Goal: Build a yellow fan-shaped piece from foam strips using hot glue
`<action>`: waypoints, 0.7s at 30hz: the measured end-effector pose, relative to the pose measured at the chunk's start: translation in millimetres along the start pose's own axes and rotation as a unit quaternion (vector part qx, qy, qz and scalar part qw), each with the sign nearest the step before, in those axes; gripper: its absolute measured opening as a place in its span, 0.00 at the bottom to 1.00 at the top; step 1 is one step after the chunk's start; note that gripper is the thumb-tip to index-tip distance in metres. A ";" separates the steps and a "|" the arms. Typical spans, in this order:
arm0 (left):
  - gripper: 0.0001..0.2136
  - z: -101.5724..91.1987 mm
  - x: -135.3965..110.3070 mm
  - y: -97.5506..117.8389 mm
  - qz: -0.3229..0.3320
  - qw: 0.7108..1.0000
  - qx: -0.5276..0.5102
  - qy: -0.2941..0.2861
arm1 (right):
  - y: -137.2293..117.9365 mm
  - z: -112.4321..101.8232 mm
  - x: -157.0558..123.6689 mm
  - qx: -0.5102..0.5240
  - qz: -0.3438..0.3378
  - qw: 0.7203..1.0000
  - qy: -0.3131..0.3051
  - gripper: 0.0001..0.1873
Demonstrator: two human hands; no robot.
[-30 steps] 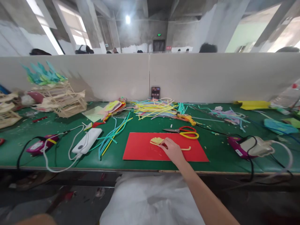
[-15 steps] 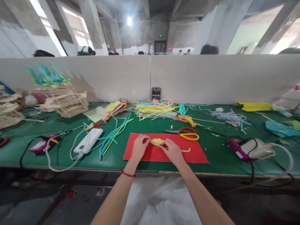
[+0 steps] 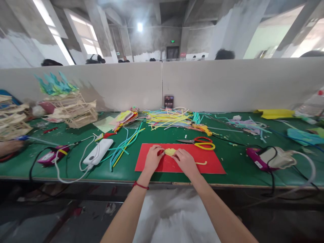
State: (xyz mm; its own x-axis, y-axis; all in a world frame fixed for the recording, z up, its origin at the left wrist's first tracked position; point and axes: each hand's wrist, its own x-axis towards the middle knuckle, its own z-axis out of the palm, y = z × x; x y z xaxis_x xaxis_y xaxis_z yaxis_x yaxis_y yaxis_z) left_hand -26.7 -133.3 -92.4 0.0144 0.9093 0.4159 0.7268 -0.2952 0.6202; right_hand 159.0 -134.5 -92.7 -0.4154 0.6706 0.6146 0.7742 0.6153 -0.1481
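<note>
**Left hand closed in on the yellow piece**

Since half a second earlier, your left hand (image 3: 152, 158) slid a bit closer, so its fingertips met the yellow piece (image 3: 170, 151) from the left, while your right hand (image 3: 186, 161) stayed on its other side. Both hands were loosely curled, fingers pinching that piece between them. It sat on the red mat (image 3: 215, 166), near the far edge. A thin yellow strip (image 3: 201, 163) lay just beside your right hand, and the scissors (image 3: 202, 143) lay beyond the mat on the green table (image 3: 235, 168).

Red-and-yellow scissors (image 3: 196, 141) lie on the green worktop (image 3: 235, 165). A white power bank (image 3: 98, 151) sits left, coloured strips (image 3: 167, 118) behind.
</note>
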 end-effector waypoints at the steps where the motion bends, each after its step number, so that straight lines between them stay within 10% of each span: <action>1: 0.08 -0.1 -0.3 -0.4 0.002 1.000 0.002 0.000 | 0.3 0.9 -0.1 0.003 0.000 1.000 -0.003 0.10; 21: 0.09 -5.9 -2.2 6.7 -0.004 1.000 -0.019 0.006 | 3.4 1.9 1.1 0.083 0.028 0.996 -0.028 0.10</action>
State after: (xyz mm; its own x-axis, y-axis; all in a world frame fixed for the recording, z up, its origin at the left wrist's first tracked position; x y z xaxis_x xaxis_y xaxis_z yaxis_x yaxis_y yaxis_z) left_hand -25.9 -138.9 -85.1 0.0004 0.9083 0.4182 0.7007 -0.2987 0.6479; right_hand 160.3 -130.9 -94.0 -0.4034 0.7243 0.5591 0.7086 0.6339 -0.3099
